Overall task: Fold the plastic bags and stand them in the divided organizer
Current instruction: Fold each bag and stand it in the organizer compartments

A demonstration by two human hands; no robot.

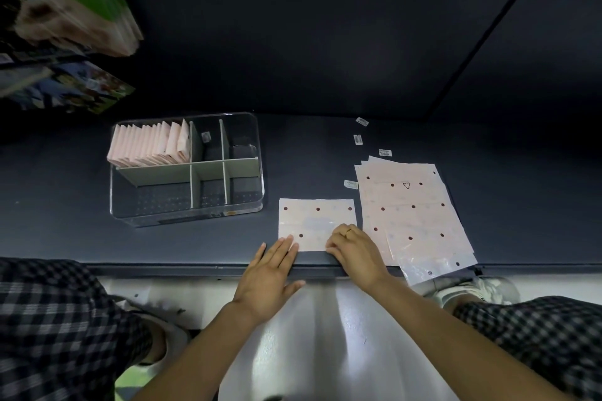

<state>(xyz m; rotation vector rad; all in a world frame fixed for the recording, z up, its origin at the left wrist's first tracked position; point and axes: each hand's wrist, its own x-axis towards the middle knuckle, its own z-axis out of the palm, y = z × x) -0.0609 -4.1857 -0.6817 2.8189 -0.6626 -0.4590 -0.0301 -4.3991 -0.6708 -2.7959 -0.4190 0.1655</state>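
**Folding the dotted bag: get the near edge square first**

So the bag being worked on (315, 224) lies flat on the dark table (195, 244), just in front of the person and just right of the clear divided organizer (187, 169). The left hand (270, 277) is flat, fingers straight, with its fingertips pressing the bag's near-left corner. The right hand (353, 249), ring on one finger, has its fingers curled at the near-right edge. It looks like it's pinching that edge to lift it, though I can't see the fingertips clearly.

My take on doing this fold well: keep the left hand pinning the bag so the slick plastic doesn't skate, bring the near edge up to meet the far one, line up the corners, then run a flat palm along the crease.

Counts:
- 1 bag in hand
- a fanned stack of unfolded bags (413, 212) to the right, several sheets, too overlapped to count
- roughly a dozen folded bags (150, 146) standing in the organizer's back-left compartment
- 6 compartments, the other five without bags
- 4 small labels (358, 139) loose on the table, plus one more inside the organizer
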